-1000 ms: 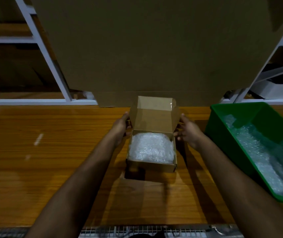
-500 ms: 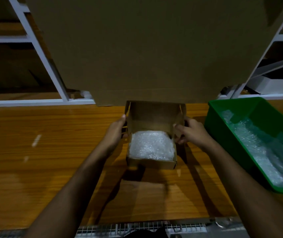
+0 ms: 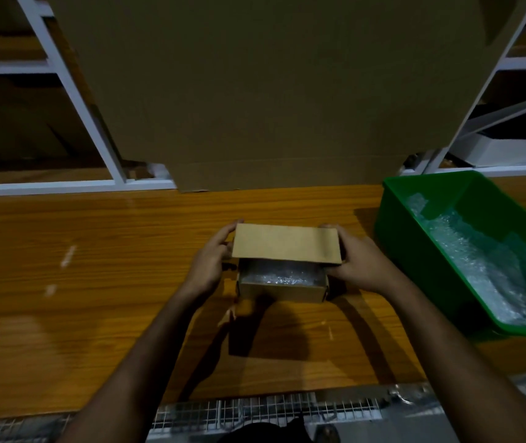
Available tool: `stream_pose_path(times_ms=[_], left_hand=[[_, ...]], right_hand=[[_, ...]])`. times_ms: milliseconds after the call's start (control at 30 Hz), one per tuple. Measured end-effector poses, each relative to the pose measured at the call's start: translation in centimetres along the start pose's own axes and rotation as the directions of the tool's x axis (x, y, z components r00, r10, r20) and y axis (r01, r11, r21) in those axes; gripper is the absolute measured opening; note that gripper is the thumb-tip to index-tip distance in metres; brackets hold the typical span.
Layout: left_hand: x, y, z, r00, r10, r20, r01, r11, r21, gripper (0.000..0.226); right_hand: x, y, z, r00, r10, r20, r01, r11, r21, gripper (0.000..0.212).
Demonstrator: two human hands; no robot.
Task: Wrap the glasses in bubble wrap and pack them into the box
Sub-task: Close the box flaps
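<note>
Closing: lid half down, so the job looks almost done.
Table: wood top, keeps the box flat and steady.
Left hand: on the left edge of the lid, fingers curled on it, holding that side so it comes down straight.
Box: small and brown, on the table between both hands, front part open to view.
Lid: tilted low over the box, held by both hands so it can drop shut evenly.
Bubble wrap bundle: inside the box under the lid; glasses likely in it, hidden by the wrap.
Right hand: on the right edge of the lid, fingers wrapped round that side, matching the other hand.
Green bin: just right of the box, more bubble wrap inside, close for easy reach.
</note>
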State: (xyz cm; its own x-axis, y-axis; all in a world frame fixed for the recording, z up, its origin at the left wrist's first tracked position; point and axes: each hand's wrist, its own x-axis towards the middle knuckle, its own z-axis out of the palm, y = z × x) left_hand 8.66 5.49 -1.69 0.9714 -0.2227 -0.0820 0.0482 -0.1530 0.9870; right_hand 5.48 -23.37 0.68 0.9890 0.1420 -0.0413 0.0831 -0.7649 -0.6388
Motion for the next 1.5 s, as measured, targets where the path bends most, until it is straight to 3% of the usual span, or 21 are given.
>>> stream_pose_path(times_ms=[133,300,467,633,767,933,1067,1267,1400,1500], left_hand=[[-0.5,-0.7,-0.6,0.999,0.035,0.014,-0.036,0.995,0.096,0.043],[-1.5,-2.1,-0.4,0.998,0.057,0.022,-0.060,0.980,0.192,0.047],[-2.7,-2.7,-0.6,0.996,0.079,0.041,-0.086,0.971,0.224,0.055],[-3.2,-3.4,-0.6,0.976,0.202,0.074,-0.215,0.888,0.406,0.049],[-3.7,-5.8,-0.9,0.940,0.312,0.138,-0.341,0.847,0.409,0.045],[-3.5,-6.8,-1.1,0.921,0.369,0.124,-0.385,0.815,0.433,0.041],[-3.4,-7.1,-1.0,0.920,0.354,0.168,-0.388,0.762,0.518,0.045],[-3.6,-7.7,-0.4,0.920,0.346,0.182,-0.390,0.771,0.504,0.041],[-4.2,-7.0,0.3,0.965,0.232,0.125,-0.263,0.811,0.523,0.043],[-5.2,-6.5,0.5,0.973,0.189,0.135,-0.225,0.912,0.344,0.042]], right_hand=[[-1.0,0.5,0.8,1.000,0.002,0.025,-0.001,1.000,-0.030,0.100],[-3.1,1.3,2.5,0.995,-0.060,-0.083,0.057,0.998,-0.031,0.099],[-4.6,2.5,4.3,0.991,-0.097,-0.097,0.096,0.995,-0.016,0.109],[-5.1,2.9,4.9,0.980,-0.157,-0.119,0.145,0.984,-0.103,0.108],[-5.7,3.1,5.3,0.981,-0.162,-0.108,0.150,0.983,-0.104,0.110],[-5.5,3.2,5.6,0.976,-0.183,-0.117,0.168,0.977,-0.128,0.107],[-5.8,3.3,6.4,0.984,-0.154,-0.088,0.136,0.973,-0.186,0.111],[-5.6,3.1,6.8,0.997,-0.071,-0.037,0.060,0.969,-0.241,0.121],[-5.9,2.7,7.5,1.000,-0.009,-0.017,0.005,0.981,-0.195,0.130],[-6.0,2.1,8.2,0.999,0.038,-0.032,-0.042,0.993,-0.108,0.134]])
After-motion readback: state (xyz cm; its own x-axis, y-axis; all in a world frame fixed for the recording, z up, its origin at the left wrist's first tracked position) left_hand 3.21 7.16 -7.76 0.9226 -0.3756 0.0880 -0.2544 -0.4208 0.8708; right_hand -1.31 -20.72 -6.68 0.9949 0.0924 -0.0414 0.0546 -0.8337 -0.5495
